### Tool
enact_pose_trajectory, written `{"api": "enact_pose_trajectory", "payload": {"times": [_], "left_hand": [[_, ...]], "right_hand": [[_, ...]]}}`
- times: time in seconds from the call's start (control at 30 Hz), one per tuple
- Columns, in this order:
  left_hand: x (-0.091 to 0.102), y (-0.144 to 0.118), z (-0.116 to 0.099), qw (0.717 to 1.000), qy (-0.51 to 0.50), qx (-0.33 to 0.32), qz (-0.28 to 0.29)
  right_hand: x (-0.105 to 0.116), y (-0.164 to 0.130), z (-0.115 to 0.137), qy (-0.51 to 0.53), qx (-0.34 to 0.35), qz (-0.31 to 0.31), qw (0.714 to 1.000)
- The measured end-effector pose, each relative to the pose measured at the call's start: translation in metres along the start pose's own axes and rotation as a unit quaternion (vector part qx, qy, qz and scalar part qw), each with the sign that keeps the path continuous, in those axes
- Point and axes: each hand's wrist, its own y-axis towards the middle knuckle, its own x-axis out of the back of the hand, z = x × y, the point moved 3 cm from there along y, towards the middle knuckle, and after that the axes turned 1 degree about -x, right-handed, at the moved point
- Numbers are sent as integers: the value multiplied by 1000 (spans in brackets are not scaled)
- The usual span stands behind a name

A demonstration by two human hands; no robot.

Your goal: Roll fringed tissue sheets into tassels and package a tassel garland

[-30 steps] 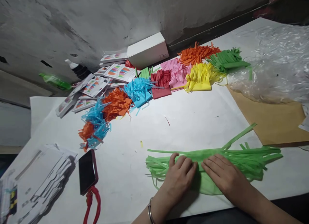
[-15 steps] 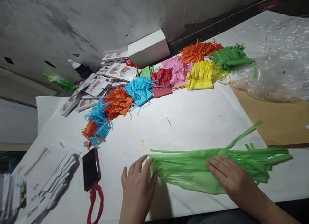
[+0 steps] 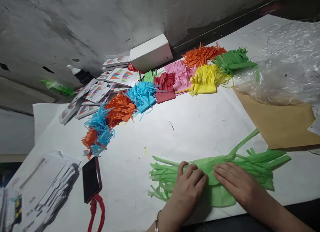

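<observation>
A light green fringed sheet of tissue paper (image 3: 222, 196) lies across the front of the table, its cut strips spreading out at both ends. My left hand (image 3: 188, 188) rests on its left half, fingers bent and slightly apart, tips against the paper; the thumb is mostly hidden. Flat on the middle of the sheet lies my right hand (image 3: 240, 182), fingers stretched out and side by side. A narrow gap separates the two hands. One loose green strip (image 3: 243, 142) sticks out toward the back right.
Folded fringed tissue bundles, including a yellow one (image 3: 203, 80), curve along the back. Behind them are a white box (image 3: 151, 53) and printed packets (image 3: 122, 76). A phone (image 3: 91, 179) and a stack of white papers (image 3: 50, 188) lie left; clear plastic (image 3: 287, 65) and brown cardboard (image 3: 280, 125) lie right.
My left hand has moved right, from the sheet's left end onto its left half. The strips at that end now fan out loosely. My right hand stays on the middle.
</observation>
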Motion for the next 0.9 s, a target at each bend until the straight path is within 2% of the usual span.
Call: {"api": "enact_pose_trajectory", "payload": {"times": [0.1,0.17,0.3,0.43,0.53,0.63,0.73,0.8,0.9], "left_hand": [[-2,-10,4,1000,1,13,-8],[-3,-13,3,999,-7,41,-27],[-3,-10,3,986,-57,146,-49],[-3,-4,9,968,-57,242,-32],[-5,-1,12,962,-37,268,-18],[-9,1,12,961,-16,275,-7],[-9,4,11,963,-4,270,-1],[-8,5,12,964,-3,266,-2],[-2,4,10,966,7,253,-46]], "right_hand": [[-4,-10,-5,15,-30,34,999],[-2,-12,-9,15,-70,31,997],[8,0,-18,-12,-114,17,993],[10,20,-29,-61,-155,47,985],[7,29,-34,-84,-175,53,980],[9,33,-33,-107,-190,23,976],[12,35,-23,-75,-123,0,990],[9,35,-15,-27,-49,24,998],[5,32,-8,-7,-3,42,999]]}}
